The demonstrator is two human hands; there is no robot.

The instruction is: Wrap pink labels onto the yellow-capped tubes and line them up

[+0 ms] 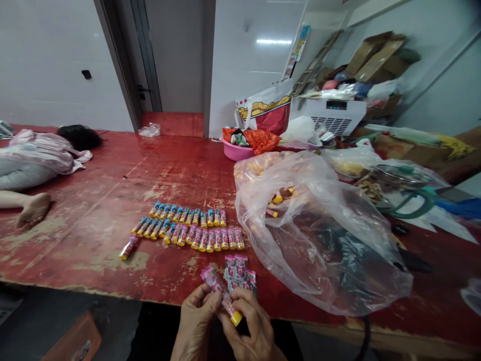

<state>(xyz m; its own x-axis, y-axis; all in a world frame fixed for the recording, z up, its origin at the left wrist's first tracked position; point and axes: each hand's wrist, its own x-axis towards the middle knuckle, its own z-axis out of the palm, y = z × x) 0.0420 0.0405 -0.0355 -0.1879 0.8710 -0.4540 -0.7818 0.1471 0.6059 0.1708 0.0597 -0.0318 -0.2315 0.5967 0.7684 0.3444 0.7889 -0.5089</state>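
Worn red surface [93, 180], scuffed to bare patches, spread out beyond the fingers and ending close beneath them at a rough, chipped front edge [86, 292]. Under inspection: pink tube [213, 282] with yellow end, tilted between both hands at that edge. Left hand [197, 318]: thumb and forefinger together, pinched on the tube's side. Right hand [255, 331]: fingers closed around the lower part, near the yellow end.

Chief hazard, as judged: loss of the tube over the front edge, from slick wrapping and a fingertip-only hold. Secondary: creasing or splitting of the wrapping, from uneven pressure between the two grips.

Just beyond the right fingers: overlapping sachets [238, 273], liable to scatter from a brush of the knuckles. Farther out, ahead and to the left of the fingers: rows of tubes [203, 239], laid close side by side; possible rolling out of line from one careless knock. Well left of the fingers, apart from the rows: single tube [129, 247], exposed to a stray sleeve or forearm. Right of the fingers: clear plastic bag [293, 271], loose and wide-mouthed, near the sachets; possible snagging on the right wrist, with dragging or spilling of the small packed pieces [278, 199] inside.
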